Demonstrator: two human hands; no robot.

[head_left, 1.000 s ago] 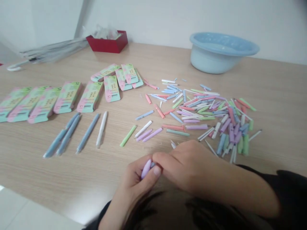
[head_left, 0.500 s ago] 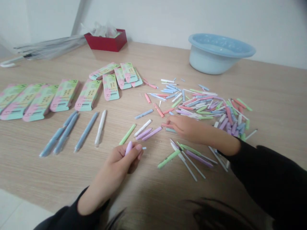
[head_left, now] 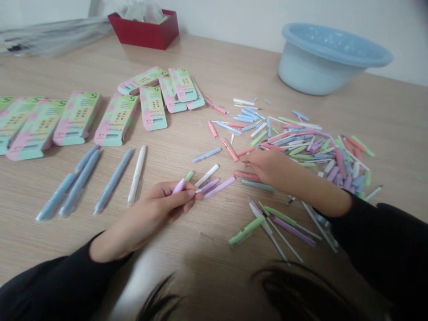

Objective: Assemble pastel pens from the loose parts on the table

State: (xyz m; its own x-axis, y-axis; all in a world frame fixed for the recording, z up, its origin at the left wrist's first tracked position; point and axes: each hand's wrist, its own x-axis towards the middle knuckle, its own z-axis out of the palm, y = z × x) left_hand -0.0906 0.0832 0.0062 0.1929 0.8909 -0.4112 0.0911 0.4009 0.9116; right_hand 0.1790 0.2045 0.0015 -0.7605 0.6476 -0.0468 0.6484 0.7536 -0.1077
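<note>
My left hand [head_left: 165,203] is closed in a pinch on a short purple pen piece [head_left: 178,185], held just above the wooden table [head_left: 207,62] near a green piece and two loose purple barrels [head_left: 219,187]. My right hand [head_left: 269,166] reaches forward, fingers curled over pink pieces at the near edge of a large scatter of pastel pen parts [head_left: 310,149]. What its fingers hold is hidden. Thin refills and green and purple barrels [head_left: 274,220] lie below my right forearm.
Three blue pens and one white pen [head_left: 136,174] lie in a row at left. Behind them sit several pastel cardboard packs [head_left: 117,119]. A light blue plastic basin [head_left: 329,60] stands at the back right, a red box [head_left: 144,27] at the back.
My hands parted: the right moved from the purple piece forward to the pile, the left carried the piece forward towards the loose barrels. The view tilted down slightly.
</note>
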